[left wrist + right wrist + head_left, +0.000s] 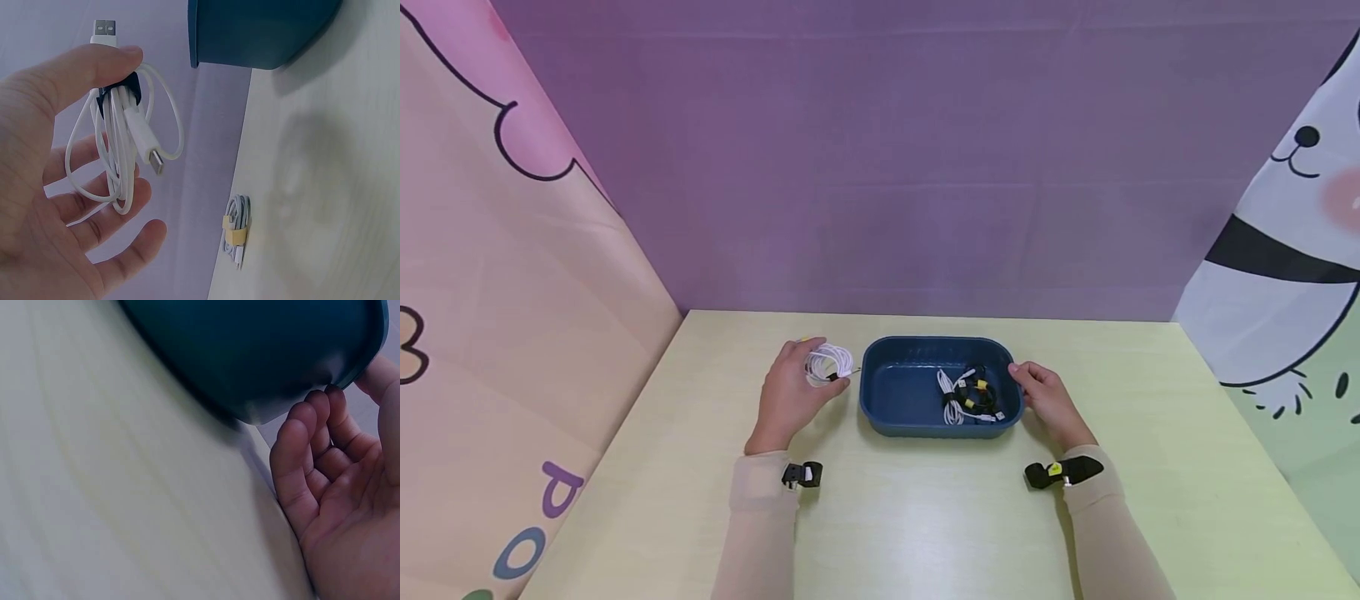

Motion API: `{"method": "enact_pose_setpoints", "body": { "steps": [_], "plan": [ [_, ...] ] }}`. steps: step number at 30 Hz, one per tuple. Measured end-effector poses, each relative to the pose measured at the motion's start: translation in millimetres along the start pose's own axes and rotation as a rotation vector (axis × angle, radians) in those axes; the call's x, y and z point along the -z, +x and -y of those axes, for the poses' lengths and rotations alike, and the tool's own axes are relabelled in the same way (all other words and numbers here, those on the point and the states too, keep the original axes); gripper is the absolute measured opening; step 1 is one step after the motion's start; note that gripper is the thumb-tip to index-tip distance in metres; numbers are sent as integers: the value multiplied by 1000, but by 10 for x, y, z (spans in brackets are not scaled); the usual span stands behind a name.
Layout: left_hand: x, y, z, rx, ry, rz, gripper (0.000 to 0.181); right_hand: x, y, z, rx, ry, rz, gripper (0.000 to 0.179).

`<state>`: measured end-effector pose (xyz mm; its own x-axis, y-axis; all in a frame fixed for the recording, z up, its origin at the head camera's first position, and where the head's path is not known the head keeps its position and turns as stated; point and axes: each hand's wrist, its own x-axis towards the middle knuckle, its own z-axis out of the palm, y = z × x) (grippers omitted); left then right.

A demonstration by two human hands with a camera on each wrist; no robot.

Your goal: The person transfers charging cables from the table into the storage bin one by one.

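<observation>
My left hand pinches a coiled white USB cable to the left of a dark blue plastic bin. In the left wrist view a black strap binds the coil under the thumb, with a USB-A plug above and a USB-C plug pointing down. My right hand grips the bin's right rim, thumb on top and fingertips against the outer wall. Inside the bin's right half lie a bundled white cable and black cables with yellow ties.
Another coiled cable with a yellow tie lies on the pale wooden table, mostly hidden behind my left hand in the head view. A purple backdrop rises at the table's far edge, with printed cloth panels on both sides.
</observation>
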<state>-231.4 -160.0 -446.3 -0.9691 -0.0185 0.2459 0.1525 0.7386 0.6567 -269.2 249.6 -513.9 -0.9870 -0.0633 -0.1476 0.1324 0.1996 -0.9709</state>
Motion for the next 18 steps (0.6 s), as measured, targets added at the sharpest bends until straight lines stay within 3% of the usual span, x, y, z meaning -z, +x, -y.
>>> {"method": "enact_pose_setpoints", "body": {
  "steps": [18],
  "plan": [
    [-36, 52, -152, -17, 10, 14, 76, 0, 11, -10, -2, 3, 0, 36]
  ]
}}
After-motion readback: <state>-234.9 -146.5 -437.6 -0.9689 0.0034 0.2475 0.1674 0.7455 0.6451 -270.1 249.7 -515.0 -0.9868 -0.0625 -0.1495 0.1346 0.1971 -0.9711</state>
